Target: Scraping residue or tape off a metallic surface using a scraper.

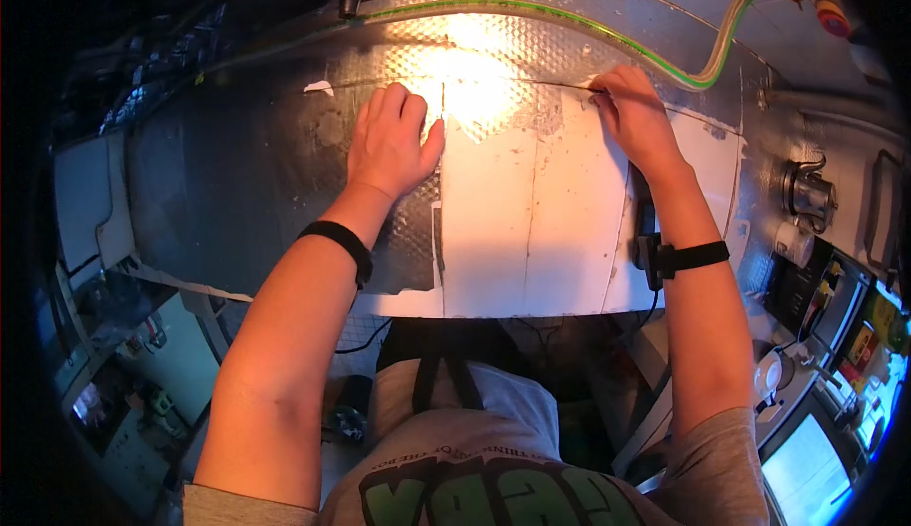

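Note:
A broad work surface lies before me, its right half covered by a white panel [489,213] with thin seams and brown specks. Its left half is a dark grey sheet [256,184] with scuffs. My left hand [394,137] rests by the line where the two meet, fingers side by side and bent down, thumb apart, nothing seen in it. At the white panel's far edge is my right hand [636,118], thumb and fingers pinched together. What they hold there is too small and dark to make out. A torn white scrap [320,88] lies beyond my left hand.
Silvery embossed foil [560,47] runs along the back under a bright glare. A clear hose [531,6] with a green stripe crosses it to a tap [826,9]. A metal kettle [809,189] stands right; a lit screen [811,464] shows lower right.

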Demonstrator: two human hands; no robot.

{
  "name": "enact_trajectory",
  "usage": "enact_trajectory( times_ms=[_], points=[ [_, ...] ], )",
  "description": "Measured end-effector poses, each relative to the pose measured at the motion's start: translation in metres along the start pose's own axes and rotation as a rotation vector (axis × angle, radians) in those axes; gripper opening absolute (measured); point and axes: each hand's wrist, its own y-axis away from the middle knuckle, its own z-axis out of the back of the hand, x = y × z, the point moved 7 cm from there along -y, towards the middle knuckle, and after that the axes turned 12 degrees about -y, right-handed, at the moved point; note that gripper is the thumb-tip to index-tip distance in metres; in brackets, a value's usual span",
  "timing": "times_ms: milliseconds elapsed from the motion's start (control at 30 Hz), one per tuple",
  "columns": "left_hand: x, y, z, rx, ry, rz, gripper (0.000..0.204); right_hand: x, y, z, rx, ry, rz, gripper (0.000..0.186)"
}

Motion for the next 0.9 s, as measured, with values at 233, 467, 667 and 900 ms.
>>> enact_trajectory(
  times_ms=[233, 467, 667, 900],
  points=[
    [0.000, -0.002, 0.001, -0.034, -0.005, -0.012, 0.025, 0.000, -0.003, 0.005, 0.013, -0.009, 0.080, 0.011],
    [0.000, -0.002, 0.001, -0.036, 0.002, -0.013, 0.025, 0.008, -0.003, 0.002, 0.019, 0.086, 0.184, 0.011],
    [0.000, -0.003, 0.001, -0.016, 0.007, -0.008, 0.025, 0.006, 0.010, -0.007, -0.067, 0.177, 0.146, 0.011],
    [0.000, -0.001, 0.000, -0.005, -0.001, -0.002, 0.025, -0.010, 0.026, 0.011, -0.169, 0.016, 0.054, 0.013]
  ],
)
